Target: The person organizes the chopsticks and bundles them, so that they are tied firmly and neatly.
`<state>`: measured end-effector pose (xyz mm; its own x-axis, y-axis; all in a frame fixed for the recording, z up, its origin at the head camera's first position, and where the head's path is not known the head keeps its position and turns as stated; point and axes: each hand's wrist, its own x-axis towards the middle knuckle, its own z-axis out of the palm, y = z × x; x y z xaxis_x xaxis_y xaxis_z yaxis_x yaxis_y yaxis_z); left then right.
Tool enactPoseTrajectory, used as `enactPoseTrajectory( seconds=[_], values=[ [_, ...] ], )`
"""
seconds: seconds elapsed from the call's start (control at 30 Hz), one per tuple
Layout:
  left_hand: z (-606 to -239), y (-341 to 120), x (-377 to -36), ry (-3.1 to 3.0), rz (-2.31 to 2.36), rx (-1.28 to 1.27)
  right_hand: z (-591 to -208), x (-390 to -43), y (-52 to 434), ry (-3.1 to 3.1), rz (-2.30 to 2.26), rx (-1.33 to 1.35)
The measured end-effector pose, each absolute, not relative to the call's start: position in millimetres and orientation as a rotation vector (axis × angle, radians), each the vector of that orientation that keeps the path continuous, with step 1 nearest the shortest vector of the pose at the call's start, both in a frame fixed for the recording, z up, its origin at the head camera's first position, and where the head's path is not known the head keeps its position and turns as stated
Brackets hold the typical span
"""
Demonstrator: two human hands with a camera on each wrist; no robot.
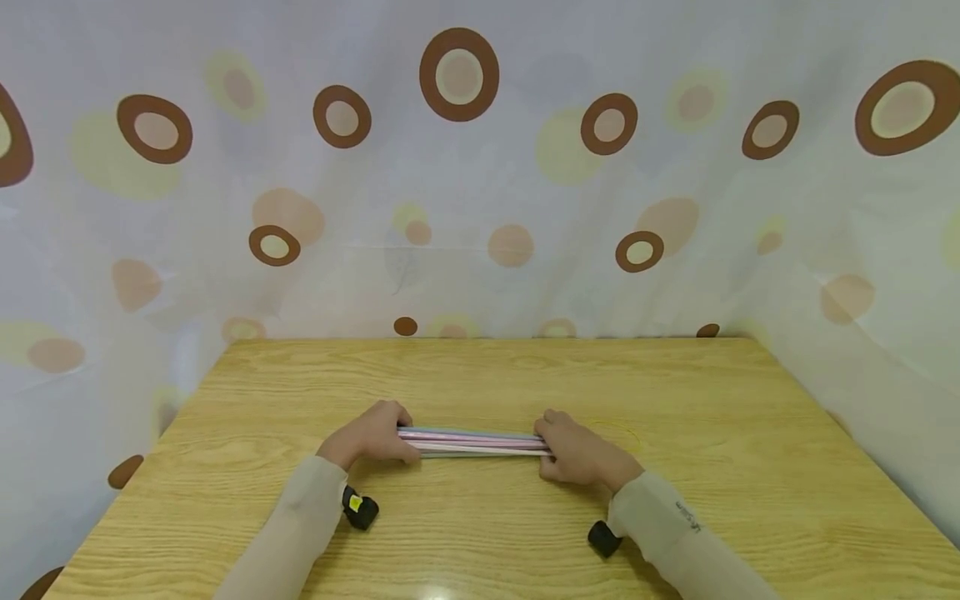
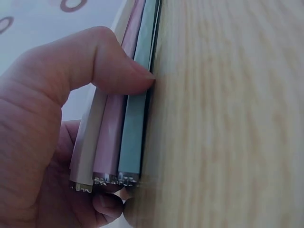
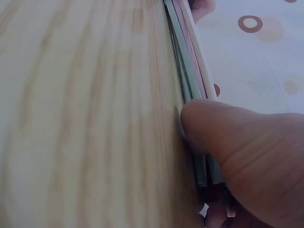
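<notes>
A bundle of long, narrow pastel sticks (image 1: 480, 442) lies crosswise just over the tabletop, gripped at both ends. My left hand (image 1: 377, 435) holds the left end, thumb on the near side and fingers round the far side. Up close in the left wrist view, a white stick (image 2: 87, 147), a pink stick (image 2: 109, 137) and a green stick (image 2: 133, 128) show jagged, shiny ends. At the other end my right hand (image 1: 576, 451) grips the bundle the same way. Its thumb presses against the green sticks (image 3: 192, 78) in the right wrist view, and its fingers are mostly hidden.
The wood-grain table (image 1: 480, 533) extends all round the hands. Beyond my right hand lies a thin yellow loop (image 1: 636, 435). A white curtain with brown rings (image 1: 480, 167) hangs behind and at both sides. Each wrist carries a small black camera (image 1: 361, 509).
</notes>
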<state>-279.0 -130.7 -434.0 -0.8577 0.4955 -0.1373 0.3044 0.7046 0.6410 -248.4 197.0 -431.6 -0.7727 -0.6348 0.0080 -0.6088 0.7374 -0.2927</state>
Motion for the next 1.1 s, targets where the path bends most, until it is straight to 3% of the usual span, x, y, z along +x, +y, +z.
enactPoseTrajectory(
  seconds=[1.1],
  values=[
    [-431.2, -130.8, -274.8, 2.618, 0.851, 0.709, -432.9, -249.5, 198.5, 2.874, -0.395, -1.085]
  ],
)
